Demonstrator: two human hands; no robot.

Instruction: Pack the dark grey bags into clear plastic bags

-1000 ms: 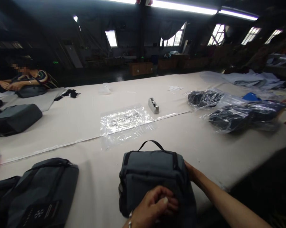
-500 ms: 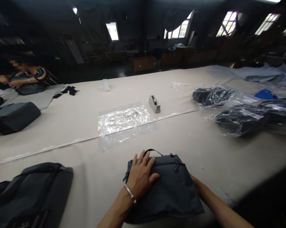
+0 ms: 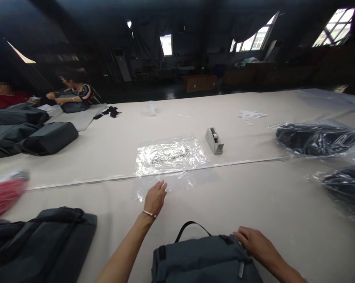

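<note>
Right in front of me a dark grey backpack [image 3: 201, 259] lies on the table, a thin black loop standing up from its top edge and a zip pull on its front. My right hand [image 3: 251, 240] has its fingers curled on the backpack's upper right corner. Beyond it, my left hand [image 3: 156, 198], with a bracelet at the wrist, stretches out with fingers extended and holding nothing. Its fingertips are at the near edge of a flat clear plastic bag [image 3: 168, 157]; whether they touch it I cannot tell.
A tape dispenser [image 3: 214, 140] stands right of the plastic bag. Dark items in clear wrapping [image 3: 315, 137] lie at the right. Another grey backpack [image 3: 44, 243] and a red wrapped item [image 3: 6, 194] are on the left. Farther back sit grey bags [image 3: 50, 137] and two co-workers [image 3: 80, 92].
My left hand has left the backpack and moved forward to the plastic bag. My right hand has come up to the backpack's top corner. The view has swung left.
</note>
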